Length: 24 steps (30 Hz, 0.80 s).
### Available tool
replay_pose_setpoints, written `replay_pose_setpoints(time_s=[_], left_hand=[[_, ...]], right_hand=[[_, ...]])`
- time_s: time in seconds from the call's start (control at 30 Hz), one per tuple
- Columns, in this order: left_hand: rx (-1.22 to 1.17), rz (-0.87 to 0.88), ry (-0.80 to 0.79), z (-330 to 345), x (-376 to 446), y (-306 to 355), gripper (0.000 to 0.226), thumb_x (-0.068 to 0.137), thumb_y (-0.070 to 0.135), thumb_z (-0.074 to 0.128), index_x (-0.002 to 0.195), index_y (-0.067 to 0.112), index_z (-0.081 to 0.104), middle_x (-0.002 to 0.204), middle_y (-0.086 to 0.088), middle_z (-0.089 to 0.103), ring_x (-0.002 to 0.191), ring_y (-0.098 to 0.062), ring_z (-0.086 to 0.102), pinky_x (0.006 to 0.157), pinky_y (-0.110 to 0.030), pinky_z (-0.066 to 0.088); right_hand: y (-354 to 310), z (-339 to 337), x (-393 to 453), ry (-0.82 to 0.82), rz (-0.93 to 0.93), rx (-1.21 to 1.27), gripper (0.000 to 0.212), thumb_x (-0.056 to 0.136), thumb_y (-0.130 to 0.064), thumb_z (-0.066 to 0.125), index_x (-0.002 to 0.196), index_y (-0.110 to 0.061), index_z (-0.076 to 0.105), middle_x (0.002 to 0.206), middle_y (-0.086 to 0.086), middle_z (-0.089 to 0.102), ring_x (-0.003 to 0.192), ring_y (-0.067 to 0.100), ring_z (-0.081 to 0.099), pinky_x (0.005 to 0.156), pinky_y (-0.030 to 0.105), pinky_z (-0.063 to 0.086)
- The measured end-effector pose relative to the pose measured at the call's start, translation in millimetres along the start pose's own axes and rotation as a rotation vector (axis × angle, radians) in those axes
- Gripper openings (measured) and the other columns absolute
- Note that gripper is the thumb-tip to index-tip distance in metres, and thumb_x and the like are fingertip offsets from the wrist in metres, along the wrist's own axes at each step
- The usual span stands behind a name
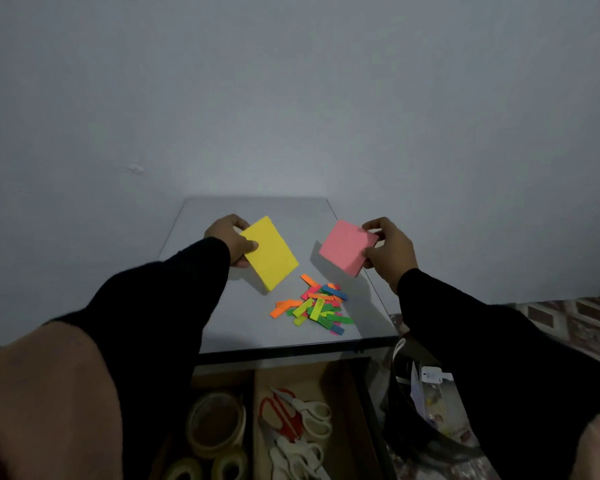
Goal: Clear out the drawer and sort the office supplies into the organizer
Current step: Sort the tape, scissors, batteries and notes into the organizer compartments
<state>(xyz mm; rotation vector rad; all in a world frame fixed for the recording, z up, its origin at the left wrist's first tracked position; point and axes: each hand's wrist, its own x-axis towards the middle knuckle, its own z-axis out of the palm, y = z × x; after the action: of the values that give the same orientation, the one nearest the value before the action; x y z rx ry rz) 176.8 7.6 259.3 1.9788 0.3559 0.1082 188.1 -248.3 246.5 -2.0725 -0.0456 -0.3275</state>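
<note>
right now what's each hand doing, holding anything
Left hand: fingers curled round the yellow sticky note pad, holding it.
Right hand: fingers pinching the pink sticky note pad, holding it.

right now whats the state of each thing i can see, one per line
left hand: grips the yellow pad
right hand: grips the pink pad
yellow pad: held tilted, lower corner at the tabletop
pink pad: held tilted above the tabletop
coloured strips: loose pile on the tabletop
drawer: open
scissors: lying in the drawer's right compartment
tape rolls: lying in the left compartment
</note>
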Motion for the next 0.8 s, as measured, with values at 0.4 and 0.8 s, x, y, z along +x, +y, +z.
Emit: replay_pose_setpoints(time_s=[0.4,0.8], left_hand=[[-0.199,0.036,-0.112,-21.3,-149.3,-34.4,0.034,0.086,-0.006,0.06,0.11,0.016,0.049,0.105,-0.019,0.054,0.074,-0.025,0.06,0.055,-0.031,0.058],[-0.261,-0.029,-0.183,-20.3,-251.8,-97.3,0.036,0.085,-0.009,0.058,0.112,0.013,0.046,0.102,-0.013,0.056,0.088,-0.026,0.058,0.051,-0.027,0.057]], right_hand=[[-26.4,-41.7,-123.8,-0.2,-0.004,0.045,0.037,0.077,0.017,0.054,0.108,-0.003,0.058,0.096,0.009,0.054,0.068,0.025,0.054,0.067,0.036,0.053],[-0.5,-48.5,-219.1,-0.408,-0.044,-0.102,0.037,0.078,0.009,0.062,0.109,-0.012,0.06,0.101,0.007,0.052,0.091,0.023,0.054,0.07,0.032,0.055]])
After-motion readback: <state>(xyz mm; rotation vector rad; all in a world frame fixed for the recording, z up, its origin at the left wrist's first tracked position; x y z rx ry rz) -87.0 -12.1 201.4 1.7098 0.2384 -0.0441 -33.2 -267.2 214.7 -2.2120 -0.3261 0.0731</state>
